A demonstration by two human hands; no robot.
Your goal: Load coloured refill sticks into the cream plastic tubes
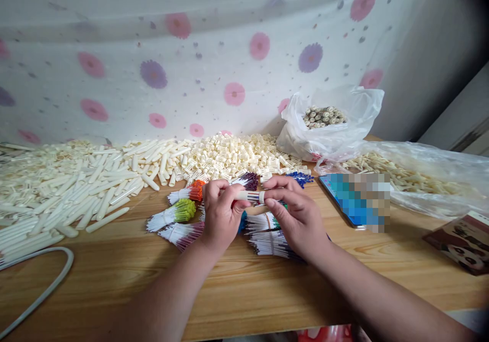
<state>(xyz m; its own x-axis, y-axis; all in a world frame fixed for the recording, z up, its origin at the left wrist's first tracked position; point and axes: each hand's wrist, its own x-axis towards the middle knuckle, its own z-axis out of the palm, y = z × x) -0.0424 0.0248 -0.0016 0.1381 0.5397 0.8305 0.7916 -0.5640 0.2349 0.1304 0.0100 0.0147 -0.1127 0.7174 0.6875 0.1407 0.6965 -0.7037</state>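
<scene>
While 2 hands (222, 219) (298, 217) hold a pen (248, 195), a panda-printed box (460, 242) lies rightward.

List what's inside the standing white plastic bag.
In the white plastic bag: a heap of cream-and-dark pen parts, rounded ends showing at the open mouth. Deeper contents are hidden by the top layer and cloudy plastic.

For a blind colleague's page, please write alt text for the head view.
A person's left hand and right hand hold a cream multicolour pen piece above a wooden table. Bundled pen refills lie near the hands, with heaped cream pen barrels at left and slotted sleeves behind.
</scene>
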